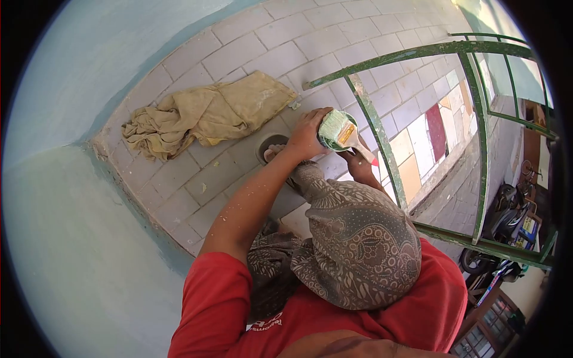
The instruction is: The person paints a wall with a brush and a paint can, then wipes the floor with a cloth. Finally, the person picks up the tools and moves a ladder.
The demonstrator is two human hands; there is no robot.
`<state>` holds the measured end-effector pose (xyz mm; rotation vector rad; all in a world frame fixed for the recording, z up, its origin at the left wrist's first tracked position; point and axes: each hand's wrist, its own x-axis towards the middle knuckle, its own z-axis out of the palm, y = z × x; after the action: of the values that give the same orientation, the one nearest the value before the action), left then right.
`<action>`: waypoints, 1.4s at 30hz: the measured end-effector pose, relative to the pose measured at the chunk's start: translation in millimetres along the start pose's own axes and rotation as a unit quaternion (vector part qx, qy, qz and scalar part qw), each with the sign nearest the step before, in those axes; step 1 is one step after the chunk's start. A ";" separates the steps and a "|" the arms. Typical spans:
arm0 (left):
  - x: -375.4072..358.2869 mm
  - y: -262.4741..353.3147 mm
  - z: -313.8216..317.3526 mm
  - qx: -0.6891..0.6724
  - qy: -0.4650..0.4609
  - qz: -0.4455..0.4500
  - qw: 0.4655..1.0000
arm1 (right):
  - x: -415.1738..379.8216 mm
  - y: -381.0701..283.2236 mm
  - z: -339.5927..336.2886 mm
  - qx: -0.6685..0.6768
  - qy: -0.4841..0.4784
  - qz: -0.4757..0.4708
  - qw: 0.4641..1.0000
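Brush on the paint pot, hands right there

Head view, looking down past a red shirt [215, 292] and a patterned brown cloth [364, 244] bunched over the lap and leg: the paint pot [326, 142] is up in front of the knee, above the tiled floor [245, 48]. The left hand [308, 132] is curled around its near-left side, fingers mostly closed on it. A flat brush [345, 132] lies across the pot's mouth, bristles loaded with pale green paint, handle slanting down to a red tip.

The right hand [359, 167] is just under that handle, partly hidden, so I honestly can't tell how far it's closed or whether it has hold of the handle or the pot.

Around them: a crumpled tan cloth [215, 113] on the tiles to the left, a foot [274, 151] just beside the left wrist, and a chipped green metal frame [394, 61] on the right. Pale blue-green walls [71, 227] on the left, plus a parked motorbike [504, 209] way off right.
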<state>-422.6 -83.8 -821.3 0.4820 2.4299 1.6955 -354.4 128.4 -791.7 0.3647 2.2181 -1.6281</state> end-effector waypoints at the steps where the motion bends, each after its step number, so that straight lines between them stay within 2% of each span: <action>1: 0.0 -1.2 5.1 -0.001 -0.006 0.005 1.000 | -0.5 12.0 0.1 -0.013 0.014 0.009 1.000; 2: 0.0 -1.7 8.5 -0.013 -0.009 -0.026 1.000 | -0.6 13.8 0.5 -0.026 0.027 0.018 0.999; 3: -1.5 -1.7 12.0 -0.026 -0.012 -0.058 0.998 | -1.4 15.1 -0.1 -0.007 0.031 -0.023 0.999; 6: 0.1 -7.8 14.5 -0.049 -0.028 -0.099 0.994 | 2.9 16.1 3.4 -0.004 0.043 -0.021 0.999; 8: 0.6 -10.6 15.9 -0.046 -0.035 -0.090 0.994 | 3.5 19.0 2.9 -0.015 0.060 0.003 0.998; 10: -1.7 -11.5 13.3 -0.041 -0.041 -0.086 0.995 | 4.9 28.4 2.3 -0.085 0.046 0.051 0.994; 12: -5.9 -10.4 5.9 0.010 -0.043 -0.083 0.996 | 5.3 66.7 1.4 -0.057 0.055 0.012 0.997; 13: -7.1 -10.5 -4.0 0.012 -0.040 -0.085 0.996 | 3.1 70.7 2.9 -0.028 0.063 -0.025 0.997; 14: -6.8 -14.1 -20.1 0.055 -0.074 -0.087 0.992 | -6.5 73.0 -1.5 -0.026 0.058 -0.027 0.998; 15: -7.3 -16.8 -39.6 0.097 -0.107 -0.090 0.985 | -24.8 57.3 -4.7 -0.067 0.003 0.076 0.995; 16: -7.0 -17.2 -66.2 0.100 -0.100 -0.095 0.985 | -34.4 38.1 -5.2 -0.111 -0.052 0.176 0.977; 18: -11.6 -15.7 -134.0 0.202 -0.132 -0.071 0.968 | -37.9 -17.9 12.8 -0.165 -0.096 0.170 0.967; 19: -17.2 -16.1 -165.4 0.219 -0.104 -0.089 0.966 | -39.3 -52.1 22.2 -0.220 -0.134 0.168 0.952; 21: -36.9 -3.6 -218.3 0.241 -0.065 -0.120 0.961 | -16.5 -114.4 46.9 -0.183 -0.133 0.059 0.972; 22: -50.0 5.6 -243.0 0.239 -0.008 -0.137 0.961 | -2.2 -153.5 66.0 -0.168 -0.145 0.044 0.974; 23: -65.5 10.7 -262.3 0.237 0.048 -0.154 0.958 | 22.8 -161.0 83.8 -0.137 -0.156 -0.002 0.978; 24: -80.5 11.9 -274.5 0.244 0.062 -0.170 0.953 | 43.2 -177.0 109.9 -0.201 -0.141 -0.100 0.964; 26: -104.1 16.0 -291.6 0.198 0.179 -0.236 0.934 | 83.2 -203.2 170.9 -0.330 -0.200 -0.186 0.904; 29: -133.5 3.1 -299.9 0.137 0.265 -0.303 0.905 | 139.9 -203.6 278.1 -0.464 -0.263 -0.352 0.769; 31: -147.8 -9.0 -297.0 0.173 0.288 -0.315 0.888 | 156.6 -200.1 351.3 -0.493 -0.266 -0.453 0.693; 32: -132.2 18.9 -292.2 0.210 0.278 -0.344 0.872 | 163.9 -214.7 358.2 -0.499 -0.294 -0.480 0.659; 33: -137.4 13.7 -288.0 0.211 0.275 -0.356 0.868 | 169.4 -209.4 384.4 -0.520 -0.305 -0.511 0.612; 34: -143.0 11.1 -280.6 0.235 0.256 -0.361 0.866 | 171.0 -197.7 406.7 -0.516 -0.314 -0.511 0.612; 36: -153.2 9.1 -271.3 0.258 0.238 -0.373 0.859 | 171.9 -176.2 438.8 -0.447 -0.346 -0.478 0.672; 37: -160.0 10.0 -269.4 0.266 0.194 -0.392 0.859 | 170.2 -174.7 439.4 -0.441 -0.357 -0.476 0.672; 38: -165.6 11.2 -268.6 0.273 0.150 -0.409 0.858 | 168.0 -172.7 435.6 -0.436 -0.356 -0.436 0.702; 39: -165.8 19.6 -271.0 0.272 0.143 -0.424 0.852 | 167.2 -177.6 427.3 -0.428 -0.360 -0.390 0.732; 40: -172.2 21.0 -270.1 0.272 0.132 -0.425 0.853 | 168.9 -180.8 419.4 -0.426 -0.365 -0.389 0.731; 42: -184.5 21.6 -270.0 0.273 0.125 -0.425 0.854 | 182.5 -191.8 391.5 -0.309 -0.372 -0.236 0.843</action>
<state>-324.7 -379.0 -717.7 -0.7388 2.6365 0.7201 -544.2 -303.9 -811.3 -0.9000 2.0821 -0.8669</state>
